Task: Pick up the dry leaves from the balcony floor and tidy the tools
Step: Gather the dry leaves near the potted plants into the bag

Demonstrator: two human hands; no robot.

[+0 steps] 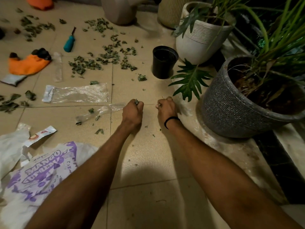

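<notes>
Containers: we list the pots first, then the bags.
Black pot [165, 63]: upright on the tiled floor [145, 171], just beside the white ribbed pot. Its inside is dark and we cannot tell the contents.
White ribbed pot [198, 40]: holds a green plant with lobed leaves, some of them hanging over the rim.
Grey speckled pot [234, 104]: stands on the raised ledge just right of the right hand. It holds a long-bladed plant over dark soil.
Beige ribbed pot [171, 12]: at the top edge, with its contents out of view.
Clear plastic bag [77, 94]: lies flat on the floor ahead and left of the left hand, with one leaf at its upper edge.
Printed bag [41, 176]: white with purple lettering, crumpled at lower left beside the left forearm. We cannot tell what it contains.
Dry leaves [99, 60]: most lie in patches well beyond both hands, between the teal-handled tool and the black pot. More lie at the left edge, and small crumbs lie on the tiles around the wrists.
Left hand [132, 111]: fingers are curled into a fist low over the floor, and we see a piece of leaf gripped at the fingertips.
Right hand [165, 107]: fingers are curled tight, with a small leaf fragment showing at the knuckles. We cannot tell how much it holds.
Teal-handled tool [69, 43]: lies on the floor among the leaves, well apart from both hands.
Orange glove [28, 63]: lies flat at the left, near the tool.
</notes>
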